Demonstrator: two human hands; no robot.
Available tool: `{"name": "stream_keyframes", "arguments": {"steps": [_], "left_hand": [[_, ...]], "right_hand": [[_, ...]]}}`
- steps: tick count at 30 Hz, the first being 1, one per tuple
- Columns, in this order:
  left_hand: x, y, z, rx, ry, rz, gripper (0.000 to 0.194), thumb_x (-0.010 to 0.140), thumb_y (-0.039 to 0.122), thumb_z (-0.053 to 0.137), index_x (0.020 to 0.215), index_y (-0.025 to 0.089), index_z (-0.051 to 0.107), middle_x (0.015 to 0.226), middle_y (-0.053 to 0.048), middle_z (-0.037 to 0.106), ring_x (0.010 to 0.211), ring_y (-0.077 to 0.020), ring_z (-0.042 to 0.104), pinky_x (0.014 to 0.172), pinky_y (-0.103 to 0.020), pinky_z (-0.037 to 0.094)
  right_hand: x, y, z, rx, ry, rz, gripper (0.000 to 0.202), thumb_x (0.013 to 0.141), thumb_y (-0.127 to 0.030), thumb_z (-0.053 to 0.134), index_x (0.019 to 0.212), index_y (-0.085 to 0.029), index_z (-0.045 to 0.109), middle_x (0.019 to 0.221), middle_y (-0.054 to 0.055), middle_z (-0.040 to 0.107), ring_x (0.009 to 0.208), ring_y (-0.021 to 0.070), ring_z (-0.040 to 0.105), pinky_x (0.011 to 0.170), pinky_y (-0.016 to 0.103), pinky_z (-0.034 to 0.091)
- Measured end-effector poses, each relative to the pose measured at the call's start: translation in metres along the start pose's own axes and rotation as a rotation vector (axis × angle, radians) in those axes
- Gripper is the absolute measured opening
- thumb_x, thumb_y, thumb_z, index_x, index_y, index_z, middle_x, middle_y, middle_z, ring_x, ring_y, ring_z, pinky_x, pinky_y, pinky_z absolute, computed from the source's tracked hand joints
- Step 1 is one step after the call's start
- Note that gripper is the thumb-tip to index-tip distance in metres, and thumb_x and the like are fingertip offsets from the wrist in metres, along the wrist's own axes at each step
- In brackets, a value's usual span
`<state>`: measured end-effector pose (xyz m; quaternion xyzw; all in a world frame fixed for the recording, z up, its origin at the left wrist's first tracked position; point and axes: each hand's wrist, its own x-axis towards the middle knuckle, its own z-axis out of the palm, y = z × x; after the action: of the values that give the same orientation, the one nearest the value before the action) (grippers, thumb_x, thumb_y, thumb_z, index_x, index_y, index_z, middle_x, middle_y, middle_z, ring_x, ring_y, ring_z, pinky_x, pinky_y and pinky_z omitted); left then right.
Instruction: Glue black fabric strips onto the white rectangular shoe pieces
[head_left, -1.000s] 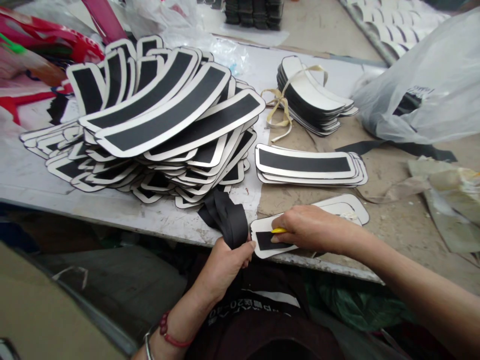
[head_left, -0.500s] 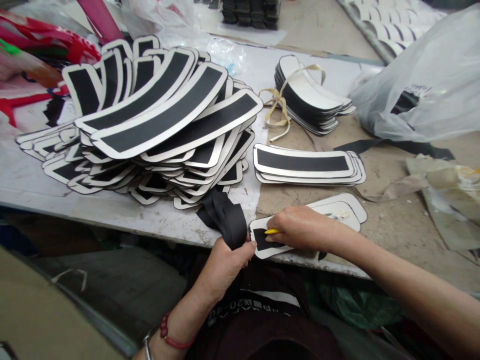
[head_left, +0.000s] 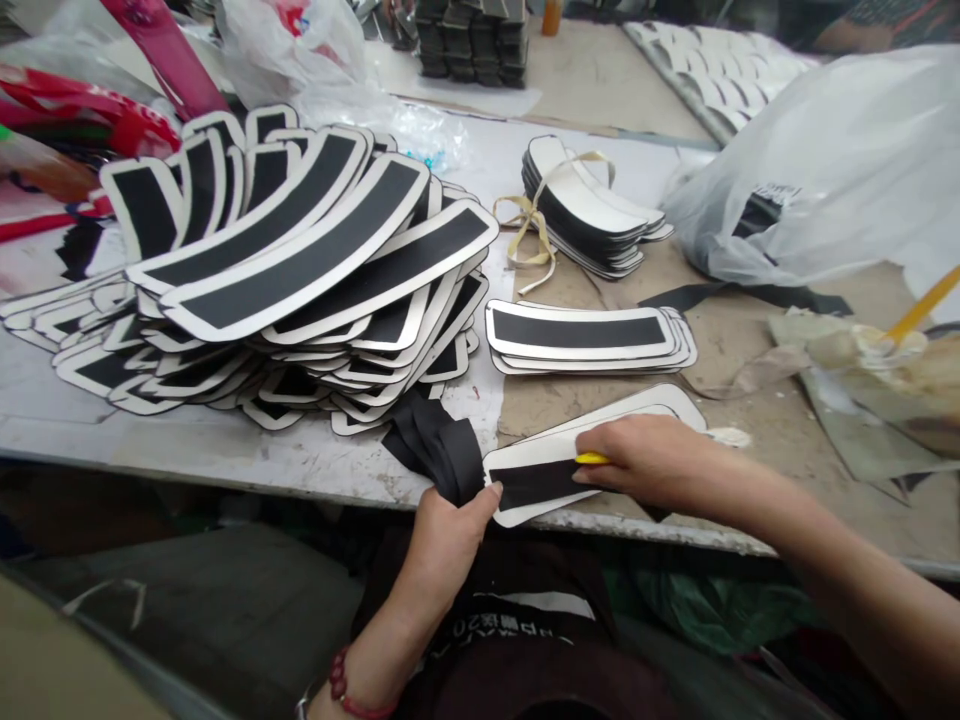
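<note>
My left hand (head_left: 448, 535) is closed around a bundle of black fabric strips (head_left: 442, 448) at the table's front edge. Its thumb tip presses at the left end of a white curved panel (head_left: 525, 512). A black strip (head_left: 536, 482) lies flat along this panel. Over the strip's right part, my right hand (head_left: 637, 460) is closed on a yellow stick (head_left: 592, 458) whose tip points left. A whitish, glue-smeared end (head_left: 729, 436) shows on the far side of that hand. Beneath lies another white panel (head_left: 660, 397), partly covered.
A large heap of white panels with black strips (head_left: 322, 270) fills the left. Behind my hands lies a small stack of similar panels (head_left: 585, 332). Farther back are a tied panel stack (head_left: 585, 205) and a plastic bag (head_left: 817, 170). Another yellow stick (head_left: 926, 305) stands at right.
My right hand has slid right along the panel with the yellow stick, and more of the black strip shows flat. My left hand keeps its hold at the panel's left end. The view has shifted slightly.
</note>
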<state>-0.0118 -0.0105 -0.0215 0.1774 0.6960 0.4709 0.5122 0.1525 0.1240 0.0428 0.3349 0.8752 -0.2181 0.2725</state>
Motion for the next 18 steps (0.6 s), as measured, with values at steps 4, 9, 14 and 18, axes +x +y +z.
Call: {"name": "stream_keyframes", "arguments": {"steps": [4, 9, 14, 18], "left_hand": [[0.002, -0.006, -0.002, 0.093, -0.040, -0.008, 0.038, 0.067, 0.034, 0.065, 0.040, 0.021, 0.041, 0.037, 0.005, 0.039, 0.042, -0.0119, 0.039, 0.047, -0.024, 0.033], [0.002, -0.010, -0.003, 0.173, -0.039, 0.003, 0.041, 0.069, 0.039, 0.064, 0.041, 0.021, 0.039, 0.039, 0.004, 0.041, 0.044, -0.0120, 0.040, 0.049, -0.025, 0.032], [0.003, -0.013, -0.004, 0.234, -0.063, 0.038, 0.045, 0.071, 0.044, 0.063, 0.040, 0.021, 0.039, 0.041, 0.003, 0.043, 0.046, -0.0136, 0.042, 0.054, -0.027, 0.034], [0.005, -0.017, -0.005, 0.264, -0.050, 0.026, 0.045, 0.069, 0.048, 0.063, 0.040, 0.021, 0.040, 0.042, 0.003, 0.044, 0.048, -0.0144, 0.043, 0.054, -0.027, 0.034]], "right_hand": [[-0.037, 0.048, 0.013, 0.219, 0.094, 0.155, 0.029, 0.085, -0.043, 0.044, 0.071, -0.021, 0.057, 0.066, 0.001, 0.060, 0.061, 0.0151, 0.054, 0.055, 0.024, 0.033], [-0.048, 0.074, 0.034, 0.364, 0.264, 0.282, 0.028, 0.084, -0.040, 0.046, 0.069, -0.018, 0.055, 0.070, 0.002, 0.060, 0.065, 0.0148, 0.054, 0.059, 0.024, 0.034], [-0.035, 0.071, 0.040, 0.283, 0.375, 0.457, 0.027, 0.082, -0.043, 0.049, 0.082, -0.019, 0.061, 0.083, 0.006, 0.066, 0.077, 0.0189, 0.058, 0.065, 0.025, 0.036], [-0.027, 0.063, 0.037, 0.151, 0.332, 0.588, 0.031, 0.082, -0.046, 0.050, 0.092, -0.020, 0.063, 0.091, 0.010, 0.068, 0.084, 0.0232, 0.060, 0.066, 0.027, 0.037]]}}
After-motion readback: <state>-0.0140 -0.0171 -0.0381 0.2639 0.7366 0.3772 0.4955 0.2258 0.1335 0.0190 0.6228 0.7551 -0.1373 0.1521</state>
